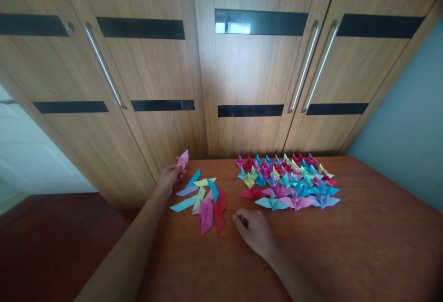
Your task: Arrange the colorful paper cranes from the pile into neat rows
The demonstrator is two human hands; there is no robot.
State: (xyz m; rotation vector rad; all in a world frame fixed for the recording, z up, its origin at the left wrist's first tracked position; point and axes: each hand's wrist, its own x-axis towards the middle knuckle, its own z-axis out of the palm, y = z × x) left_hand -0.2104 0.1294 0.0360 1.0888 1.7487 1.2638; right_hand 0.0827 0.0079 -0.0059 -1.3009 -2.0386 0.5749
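Note:
Pinched in the fingers of my left hand is a pink folded paper crane, raised at the far left edge of the table. My right hand rests on the tabletop near the middle, its fingers curled in and nothing visible in them. Between the two hands lies a loose pile of flat folded paper pieces in blue, lilac, yellow, green, pink and red. A magenta folded piece lies on the near side of this pile. Beyond my right hand, opened paper cranes stand in close rows.
The reddish-brown wooden table spans the foreground. Right behind it rises a wooden wardrobe with dark strips and metal handles. A pale blue wall stands to the right, and a dark red floor lies to the left.

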